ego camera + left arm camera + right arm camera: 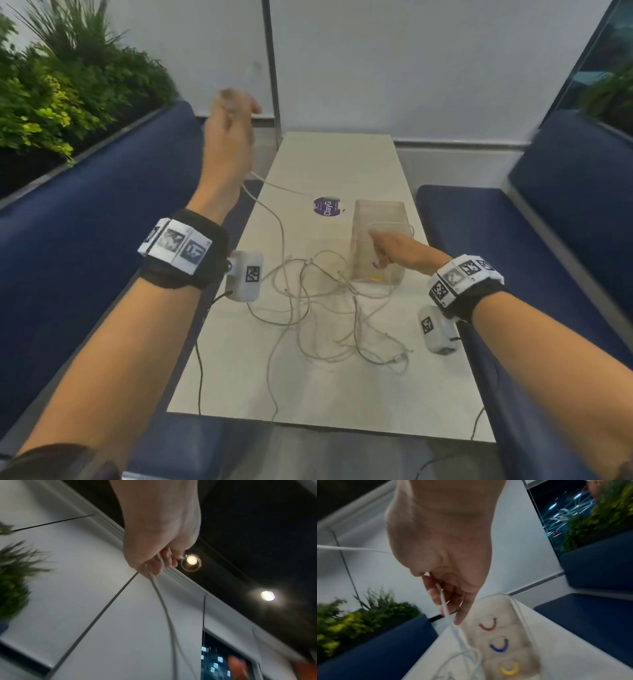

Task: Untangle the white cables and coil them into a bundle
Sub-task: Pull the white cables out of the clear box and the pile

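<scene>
A loose tangle of white cables [318, 308] lies across the middle of the pale table [239, 377]. My left hand [233, 116] is raised high over the table's left edge and grips white cable strands [154, 582] that hang down toward the tangle. My right hand [387, 250] hovers low in front of a clear plastic container [378, 212], its fingers [436, 592] curled round a white cable [444, 605] that runs down to the pile. One strand [390, 224] loops against the container.
Blue padded benches [85, 222] flank the table on both sides. A round purple sticker [327, 206] lies on the table behind the tangle. Green plants [51, 96] fill the planter at the left. The container holds red, blue and yellow rings [499, 646].
</scene>
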